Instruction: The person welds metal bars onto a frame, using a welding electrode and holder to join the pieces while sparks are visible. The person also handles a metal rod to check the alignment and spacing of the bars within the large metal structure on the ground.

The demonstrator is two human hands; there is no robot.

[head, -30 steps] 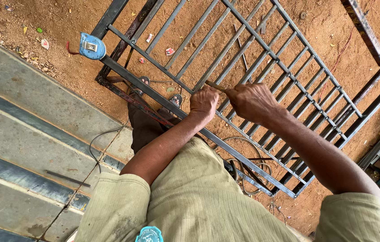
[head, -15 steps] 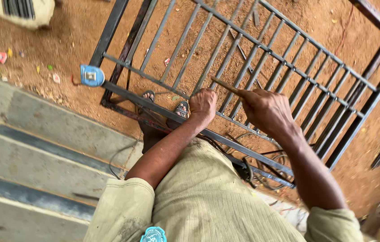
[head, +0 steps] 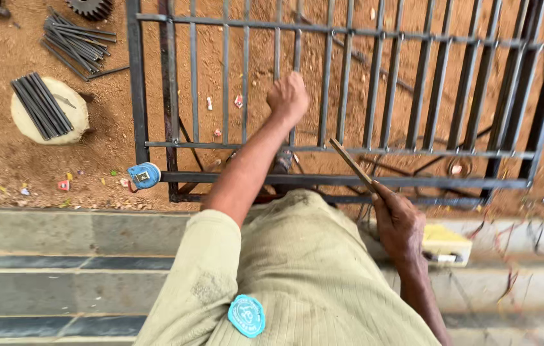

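A black metal grille of vertical bars lies flat on the reddish dirt. My left hand reaches forward over it and grips one of the vertical bars near the grille's middle. My right hand is drawn back near my body and holds a thin flat stick that points up and to the left over the grille's lower rail. My olive shirt fills the bottom centre.
A blue tape measure lies at the grille's lower-left corner. A bundle of short rods rests on a round stone, with more rods and a gear-like wheel behind. A yellow box and wires sit on concrete steps.
The view has swung so the grille now lies square ahead. My right hand pulled back from the bars with the stick, while my left hand reached farther forward onto a bar.
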